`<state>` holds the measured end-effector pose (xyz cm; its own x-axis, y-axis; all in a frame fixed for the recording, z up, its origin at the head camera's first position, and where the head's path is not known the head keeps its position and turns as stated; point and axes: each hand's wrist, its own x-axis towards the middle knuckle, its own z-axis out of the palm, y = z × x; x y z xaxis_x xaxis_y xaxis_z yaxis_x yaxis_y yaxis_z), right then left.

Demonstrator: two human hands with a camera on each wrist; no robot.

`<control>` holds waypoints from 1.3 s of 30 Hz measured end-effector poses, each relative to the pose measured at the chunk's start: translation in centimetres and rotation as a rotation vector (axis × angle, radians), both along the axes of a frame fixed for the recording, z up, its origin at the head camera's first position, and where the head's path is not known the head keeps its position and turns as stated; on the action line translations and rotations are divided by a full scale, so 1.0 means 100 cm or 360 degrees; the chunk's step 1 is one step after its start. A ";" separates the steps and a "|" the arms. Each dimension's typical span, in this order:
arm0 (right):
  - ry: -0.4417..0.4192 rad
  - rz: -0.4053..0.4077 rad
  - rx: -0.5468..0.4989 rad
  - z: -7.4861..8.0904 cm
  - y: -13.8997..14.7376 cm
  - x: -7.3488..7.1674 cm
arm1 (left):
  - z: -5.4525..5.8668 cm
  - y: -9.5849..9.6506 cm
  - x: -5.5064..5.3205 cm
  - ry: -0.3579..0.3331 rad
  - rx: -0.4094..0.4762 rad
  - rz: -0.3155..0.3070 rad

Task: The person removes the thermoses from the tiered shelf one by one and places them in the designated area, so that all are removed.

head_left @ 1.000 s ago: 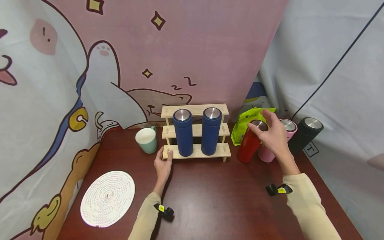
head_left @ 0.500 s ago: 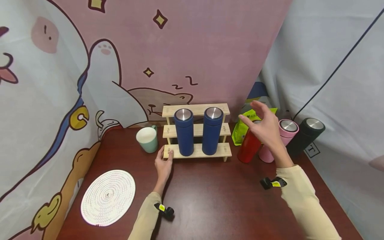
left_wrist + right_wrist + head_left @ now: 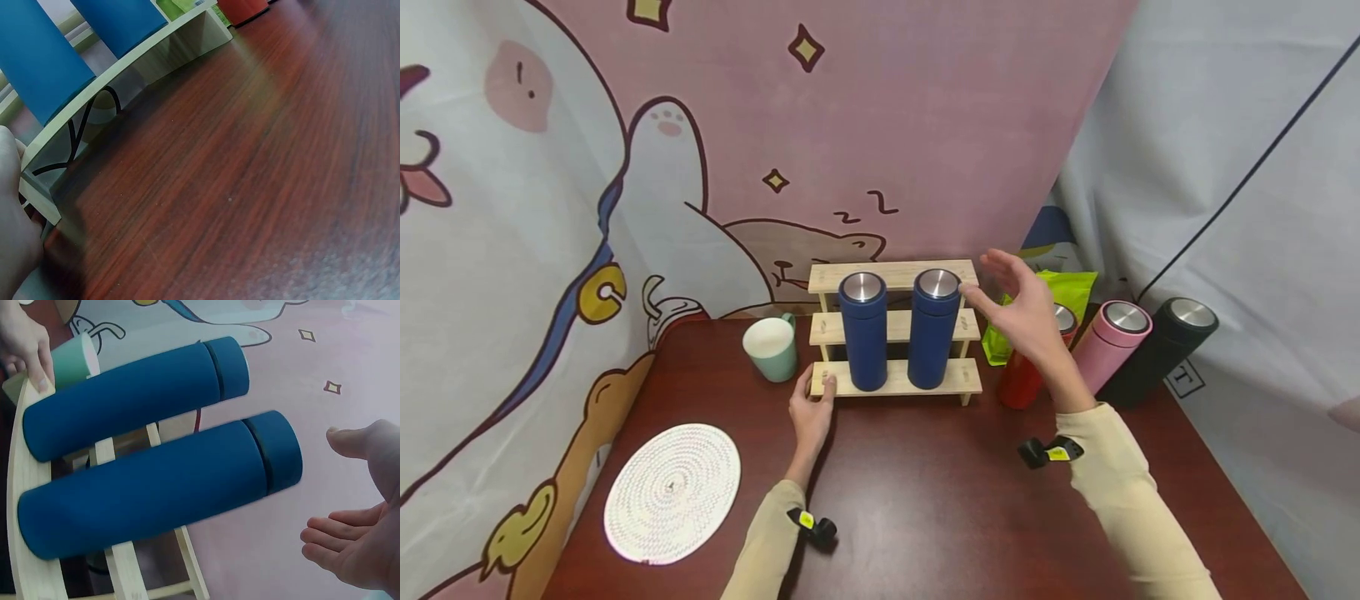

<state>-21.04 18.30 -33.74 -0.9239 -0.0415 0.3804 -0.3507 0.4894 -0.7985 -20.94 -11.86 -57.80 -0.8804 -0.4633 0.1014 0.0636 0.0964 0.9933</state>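
Note:
Two blue thermos bottles with steel lids, a left one (image 3: 867,342) and a right one (image 3: 931,342), stand upright on the lowest step of a three-tier wooden rack (image 3: 958,377). My left hand (image 3: 811,417) grips the left end of that step, thumb on top; in the left wrist view the hand (image 3: 15,219) shows only in part. Close to the right blue bottle's lid is my right hand (image 3: 1026,312), fingers spread and holding nothing. In the right wrist view a gap shows between the right hand (image 3: 362,512) and that bottle's cap (image 3: 281,450).
Right of the rack stand a red thermos (image 3: 1019,379), a pink thermos (image 3: 1108,350) and a black thermos (image 3: 1157,354), with a lime-green bag (image 3: 1075,287) behind. A mint mug (image 3: 773,354) is left of the rack. Nearer lies a round woven mat (image 3: 672,493).
My right hand has moved left from above the red thermos toward the right blue bottle, staying spread. The left hand keeps its hold on the rack.

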 end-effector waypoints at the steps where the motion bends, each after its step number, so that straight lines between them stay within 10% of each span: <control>1: -0.0012 0.0014 -0.0004 -0.001 -0.002 0.000 | 0.000 0.000 0.000 0.0008 0.0007 -0.0003; 39: -0.0012 0.0104 -0.0007 -0.029 -0.039 -0.008 | 0.002 0.000 0.000 0.0005 0.0002 0.0005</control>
